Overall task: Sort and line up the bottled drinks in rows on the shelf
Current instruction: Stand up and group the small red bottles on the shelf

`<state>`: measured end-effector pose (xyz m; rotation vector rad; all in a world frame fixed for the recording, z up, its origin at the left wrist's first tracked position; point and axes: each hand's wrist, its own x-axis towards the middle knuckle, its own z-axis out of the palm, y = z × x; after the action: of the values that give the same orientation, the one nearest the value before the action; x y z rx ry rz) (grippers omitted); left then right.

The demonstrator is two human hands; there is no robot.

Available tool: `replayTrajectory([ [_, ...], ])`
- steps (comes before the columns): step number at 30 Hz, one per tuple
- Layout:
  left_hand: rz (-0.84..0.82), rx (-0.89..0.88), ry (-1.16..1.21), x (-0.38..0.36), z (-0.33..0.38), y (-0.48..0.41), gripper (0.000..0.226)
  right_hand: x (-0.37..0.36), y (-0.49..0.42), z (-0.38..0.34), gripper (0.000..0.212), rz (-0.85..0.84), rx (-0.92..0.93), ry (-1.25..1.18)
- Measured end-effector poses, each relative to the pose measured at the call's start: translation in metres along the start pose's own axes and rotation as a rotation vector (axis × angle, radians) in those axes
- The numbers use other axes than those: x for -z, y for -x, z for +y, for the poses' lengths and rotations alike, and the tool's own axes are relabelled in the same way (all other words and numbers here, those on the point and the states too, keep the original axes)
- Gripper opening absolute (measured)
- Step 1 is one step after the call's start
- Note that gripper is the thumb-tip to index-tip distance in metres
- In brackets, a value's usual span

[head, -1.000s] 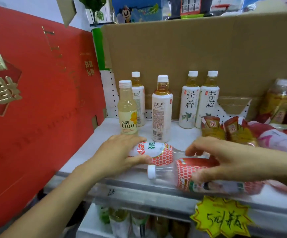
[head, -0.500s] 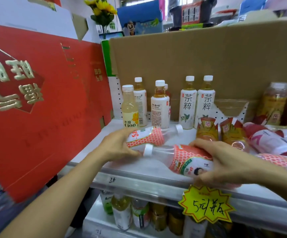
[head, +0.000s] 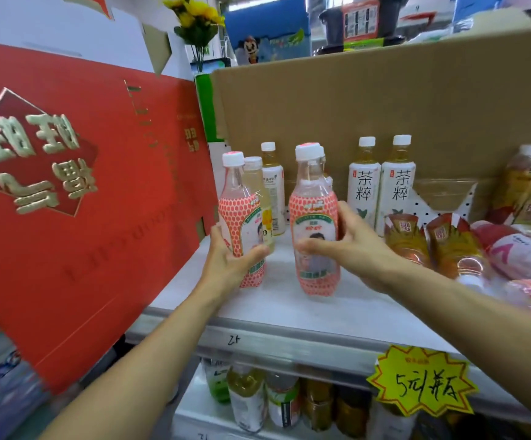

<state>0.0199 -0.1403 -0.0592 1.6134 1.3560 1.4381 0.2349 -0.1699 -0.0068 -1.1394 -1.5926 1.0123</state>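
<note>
Head view: left hand (head: pixel 226 265) and right hand (head: pixel 353 249) each grip one upright pink-labelled bottle (head: pixel 242 223), (head: pixel 315 230); standing-up step, next aligning them at 12 o'clock.

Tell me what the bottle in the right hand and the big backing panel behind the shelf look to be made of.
Bottle in the right hand: apparently clear glossy plastic, see-through at the neck, with a pink printed sleeve and white cap. Backing panel: seemingly matte brown cardboard, with a fold crease and rough cut edge.
</note>
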Motion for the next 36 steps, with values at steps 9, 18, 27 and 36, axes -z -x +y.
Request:
replayTrajectory([
  [9,0.0,0.067,0.051,-0.007,0.002,0.003,0.079,-0.013,-0.006,0.01,0.067,0.039,-0.047,0.04],
  [18,-0.074,-0.727,-0.393,-0.063,0.065,0.071,0.053,0.104,0.059,0.008,0.028,0.068,0.06,1.134],
  [27,-0.34,-0.347,-0.889,-0.208,0.078,0.046,0.074,0.139,0.065,0.05,0.064,0.094,-0.063,1.557],
  [36,-0.119,-0.416,-0.802,-0.194,0.101,0.034,0.035,0.161,0.058,0.042,0.037,0.182,0.122,1.57],
])
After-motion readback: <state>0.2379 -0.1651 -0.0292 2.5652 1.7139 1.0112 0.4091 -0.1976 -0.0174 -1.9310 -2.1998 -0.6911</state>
